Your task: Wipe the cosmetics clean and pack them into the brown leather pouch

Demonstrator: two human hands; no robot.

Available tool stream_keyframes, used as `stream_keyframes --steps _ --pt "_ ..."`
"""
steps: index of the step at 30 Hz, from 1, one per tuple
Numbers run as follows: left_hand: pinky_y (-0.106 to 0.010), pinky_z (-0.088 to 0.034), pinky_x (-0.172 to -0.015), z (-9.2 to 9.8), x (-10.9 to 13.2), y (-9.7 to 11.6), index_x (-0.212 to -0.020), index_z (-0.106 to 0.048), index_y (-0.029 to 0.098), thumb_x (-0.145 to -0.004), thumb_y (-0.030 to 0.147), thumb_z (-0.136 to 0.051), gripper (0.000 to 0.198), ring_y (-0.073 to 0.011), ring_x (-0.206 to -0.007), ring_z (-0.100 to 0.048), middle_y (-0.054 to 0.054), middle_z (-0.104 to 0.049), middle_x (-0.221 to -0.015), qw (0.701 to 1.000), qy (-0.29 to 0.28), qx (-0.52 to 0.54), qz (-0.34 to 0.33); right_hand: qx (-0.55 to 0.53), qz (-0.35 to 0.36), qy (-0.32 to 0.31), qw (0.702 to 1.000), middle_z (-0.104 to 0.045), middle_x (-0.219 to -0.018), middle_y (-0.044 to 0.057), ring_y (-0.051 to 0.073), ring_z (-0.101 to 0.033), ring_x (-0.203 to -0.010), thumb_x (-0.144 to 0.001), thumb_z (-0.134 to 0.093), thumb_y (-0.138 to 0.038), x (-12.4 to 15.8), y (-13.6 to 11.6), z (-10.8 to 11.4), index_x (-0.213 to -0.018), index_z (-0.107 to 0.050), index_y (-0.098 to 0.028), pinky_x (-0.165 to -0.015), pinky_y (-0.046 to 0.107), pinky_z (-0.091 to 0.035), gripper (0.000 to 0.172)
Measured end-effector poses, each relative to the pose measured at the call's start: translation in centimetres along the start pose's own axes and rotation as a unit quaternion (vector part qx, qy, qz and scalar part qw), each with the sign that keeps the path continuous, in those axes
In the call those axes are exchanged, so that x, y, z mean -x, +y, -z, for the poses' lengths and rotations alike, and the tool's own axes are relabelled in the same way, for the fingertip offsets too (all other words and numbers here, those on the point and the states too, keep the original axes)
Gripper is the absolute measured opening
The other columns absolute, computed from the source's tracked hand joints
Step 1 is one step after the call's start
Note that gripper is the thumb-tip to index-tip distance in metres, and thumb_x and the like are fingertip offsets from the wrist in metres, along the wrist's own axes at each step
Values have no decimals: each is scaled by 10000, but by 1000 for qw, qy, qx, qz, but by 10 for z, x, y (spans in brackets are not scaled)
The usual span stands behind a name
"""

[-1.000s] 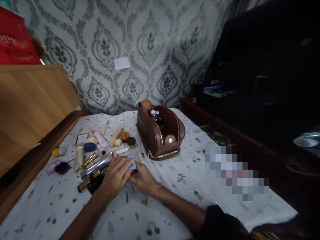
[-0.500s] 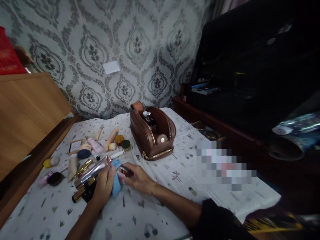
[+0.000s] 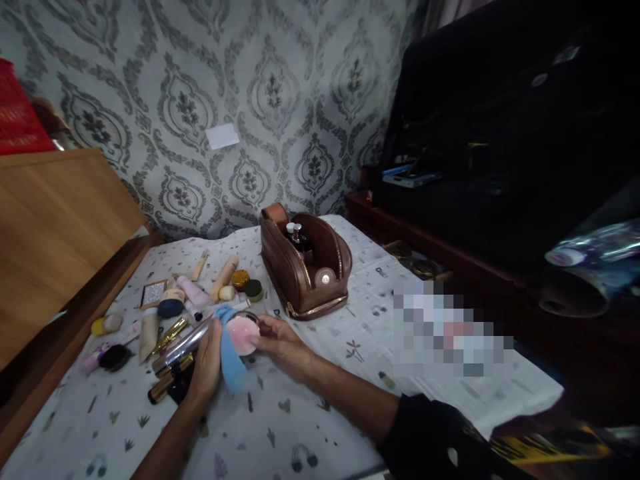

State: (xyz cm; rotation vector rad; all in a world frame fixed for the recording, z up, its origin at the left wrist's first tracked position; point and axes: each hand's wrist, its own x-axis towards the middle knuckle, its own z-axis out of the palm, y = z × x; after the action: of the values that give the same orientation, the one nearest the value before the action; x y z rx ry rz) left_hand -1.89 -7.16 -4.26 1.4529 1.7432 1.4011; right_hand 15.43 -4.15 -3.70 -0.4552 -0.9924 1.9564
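My right hand [image 3: 286, 348] grips a round compact [image 3: 243, 335] by its right edge, its pink face turned up toward me and a dark rim behind it. A blue cloth [image 3: 231, 367] is pinched in my left hand [image 3: 207, 360] and hangs down along the compact's left side. My left fingertips are partly hidden behind the cloth. Just left of that hand lie a shiny pink-silver tube [image 3: 175, 350], a gold-capped tube [image 3: 163, 388] and a slim gold lipstick-like tube [image 3: 171, 335].
An unzipped brown toiletry bag [image 3: 280, 267] with bottles inside stands beyond my hands. Several cosmetics are spread at the left, among them a dark-lidded jar [image 3: 253, 289], a lilac tube [image 3: 193, 291] and a brush [image 3: 114, 358]. A wooden panel [image 3: 65, 200] borders the left.
My right hand has turned the compact so its pink face shows. The blue cloth now hangs lower and more spread out, and both hands have shifted slightly.
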Motion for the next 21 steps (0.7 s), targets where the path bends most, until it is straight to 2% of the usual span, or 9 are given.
stream_keyframes --steps 6,10,12,15,18,21 --pt "-460 -457 -1061 -6 2 5 -1257 -591 184 -971 586 -333 557 -266 -1228 -576 -117 -673 -1208 1000 -12 -7 -17 -73 -20 23 997 -686 -954 23 164 -646 -853 -609 -883 -342 -1 -4 -4 -946 -601 -187 -841 335 -513 465" --pt "-443 -350 -1148 -8 4 18 -1292 -547 184 -963 577 -376 540 -262 -1323 -491 -119 -605 -1316 999 -48 -16 -13 -58 -23 41 997 -669 -941 -3 155 -635 -856 -596 -887 -350 0 -5 -5 -909 -565 -212 -825 314 -508 469" --pt "-445 -320 -1161 -7 5 23 -1270 -546 181 -961 573 -389 524 -263 -1317 -488 -116 -594 -1320 999 -51 -4 -7 -5 -9 37 999 -656 -896 -7 151 -616 -838 -604 -877 -397 0 -7 -5 -891 -563 -210 -805 296 -493 465" --pt "-425 -376 -1109 -5 5 26 -1176 -574 187 -968 563 -375 474 -241 -1201 -559 -96 -635 -1217 998 -56 3 -19 137 33 28 990 -616 -834 -11 147 -572 -793 -669 -813 -486 0 -12 -3 -852 -566 -204 -752 280 -465 417" --pt "-404 -411 -1056 -2 4 27 -1103 -585 192 -971 535 -384 419 -223 -1094 -590 -72 -655 -1096 996 -58 -22 -58 310 76 31 947 -576 -769 -15 146 -530 -740 -750 -730 -497 1 -18 0 -786 -574 -196 -688 271 -433 340" --pt "-406 -444 -994 0 4 26 -1004 -596 185 -971 493 -392 371 -220 -971 -612 -59 -665 -961 989 -76 -55 -110 398 104 24 911 -619 -821 2 166 -555 -757 -788 -689 -471 2 -22 1 -939 -613 -199 -680 282 -436 320"
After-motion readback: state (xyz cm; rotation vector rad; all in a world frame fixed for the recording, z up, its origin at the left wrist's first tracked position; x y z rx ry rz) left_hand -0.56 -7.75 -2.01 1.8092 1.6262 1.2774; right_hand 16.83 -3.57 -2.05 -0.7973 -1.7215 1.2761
